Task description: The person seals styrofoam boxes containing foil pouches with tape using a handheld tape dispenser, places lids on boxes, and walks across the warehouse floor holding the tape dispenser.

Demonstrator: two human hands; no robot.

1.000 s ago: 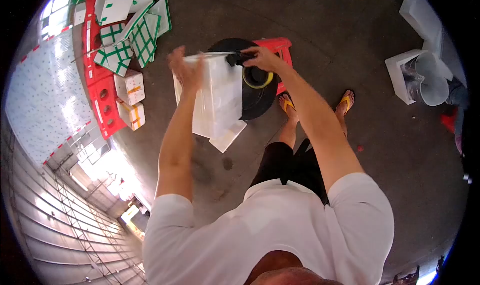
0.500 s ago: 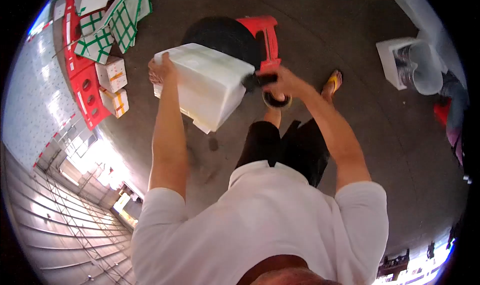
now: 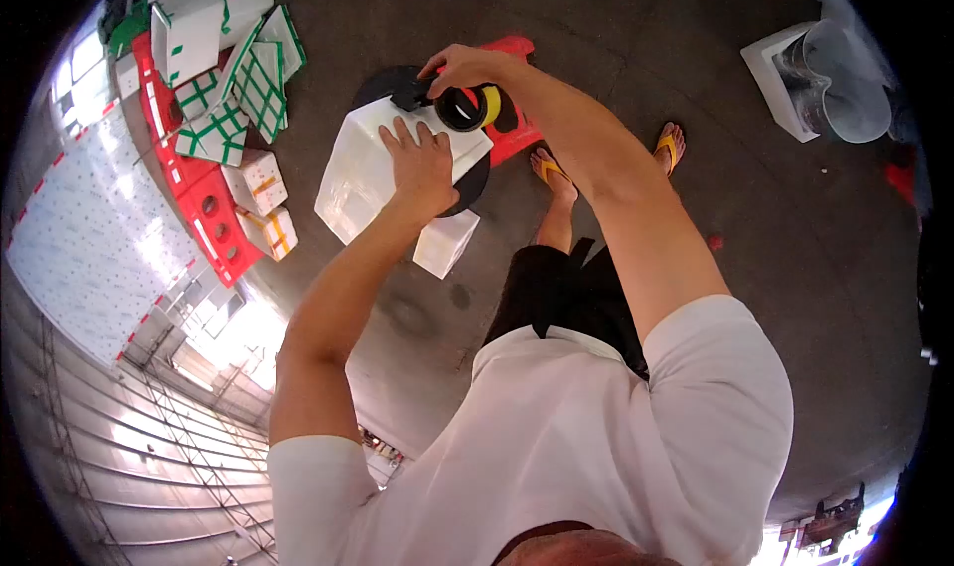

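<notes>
My left hand [image 3: 425, 168] lies with fingers spread on the upper side of a white foam box [image 3: 360, 176]. At the far edge of that box, my right hand [image 3: 459, 69] is closed around a black tape dispenser [image 3: 409, 93] carrying a roll of tape. The dispenser's head is right at the box's surface. A round black surface [image 3: 470, 188] shows beneath the box, partly covered by it. Close by, below the box in view, is a smaller white block [image 3: 445, 244].
A red plastic piece [image 3: 515, 141] is beyond the box, near my sandalled feet. Along the left runs a red barrier [image 3: 214, 218] with foam boxes [image 3: 260, 180] and green-taped white panels [image 3: 260, 89] beside it. A white box [image 3: 780, 84] with clear plastic stands at right.
The box has turned and lowered over the black surface. My left hand moved from its far-left end onto its top; my right hand moved left and up with the tape dispenser.
</notes>
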